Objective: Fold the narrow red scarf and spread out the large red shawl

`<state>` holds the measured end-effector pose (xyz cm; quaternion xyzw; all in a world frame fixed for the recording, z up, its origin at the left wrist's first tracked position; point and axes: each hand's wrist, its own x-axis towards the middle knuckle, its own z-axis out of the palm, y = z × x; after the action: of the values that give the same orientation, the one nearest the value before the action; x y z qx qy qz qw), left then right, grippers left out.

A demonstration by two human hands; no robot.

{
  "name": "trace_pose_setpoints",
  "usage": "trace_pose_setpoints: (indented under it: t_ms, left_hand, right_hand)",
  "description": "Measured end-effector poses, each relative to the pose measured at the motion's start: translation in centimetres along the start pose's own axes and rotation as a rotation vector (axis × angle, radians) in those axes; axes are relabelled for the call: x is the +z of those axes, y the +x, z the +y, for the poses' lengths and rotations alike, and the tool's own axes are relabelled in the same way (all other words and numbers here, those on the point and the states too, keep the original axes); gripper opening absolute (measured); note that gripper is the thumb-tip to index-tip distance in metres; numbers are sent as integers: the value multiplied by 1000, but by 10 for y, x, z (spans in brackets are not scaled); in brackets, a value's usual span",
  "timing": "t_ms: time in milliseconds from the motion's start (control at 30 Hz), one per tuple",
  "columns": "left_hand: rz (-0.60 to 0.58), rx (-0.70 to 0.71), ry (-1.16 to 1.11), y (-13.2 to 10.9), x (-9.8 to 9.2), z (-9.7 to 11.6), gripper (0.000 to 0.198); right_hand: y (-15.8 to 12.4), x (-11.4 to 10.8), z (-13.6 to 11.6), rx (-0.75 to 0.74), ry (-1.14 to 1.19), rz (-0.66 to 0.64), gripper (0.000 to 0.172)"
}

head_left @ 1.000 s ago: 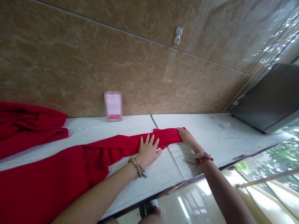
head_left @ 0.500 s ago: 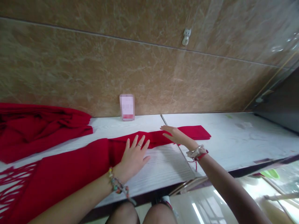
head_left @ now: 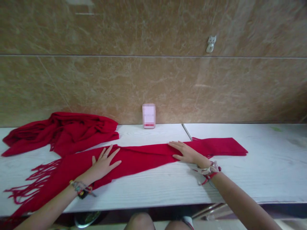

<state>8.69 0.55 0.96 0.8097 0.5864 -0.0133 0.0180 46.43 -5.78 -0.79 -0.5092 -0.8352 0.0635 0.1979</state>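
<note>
A long red scarf lies stretched along the white tabletop, with a fringe at its left end and a narrow folded part at its right. My left hand rests flat on the wide left part, fingers spread. On the narrower part toward the right, my right hand lies with fingers stretched out, palm down on the cloth. Neither hand grips the fabric. Behind my left hand is a crumpled heap of red cloth. Part of the scarf's left end is hidden under my left forearm.
The white tabletop runs along a brown marbled wall. A phone-like card with a blurred face leans against the wall. A white cat-shaped hook is stuck higher up. Beneath the table edge a round dish shows in part.
My left hand has slid left along the scarf, and the cloth between my hands is spread wider and flatter. My right hand stays on the narrow part. The head view has levelled and shifted left.
</note>
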Motion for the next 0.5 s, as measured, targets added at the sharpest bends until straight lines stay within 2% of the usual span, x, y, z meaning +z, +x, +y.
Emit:
trace_pose_setpoints:
  t_ms: [167,300,433,500]
  left_hand:
    - [42,50,10,13,-1,-15,65]
    - [-3,61,1,24,-3,-17,66]
    - [-147,30,58,36,-22,-7,69]
    - [-131,127,88,44,-33,4,65]
  right_hand:
    - [2,0,-1,12,37,-17,53]
    - [1,-2,-1,41,15,-27,53]
    - [-1,-6,-5,66,-18,-35,52]
    - [0,-8,-7,57,-39,-29,51]
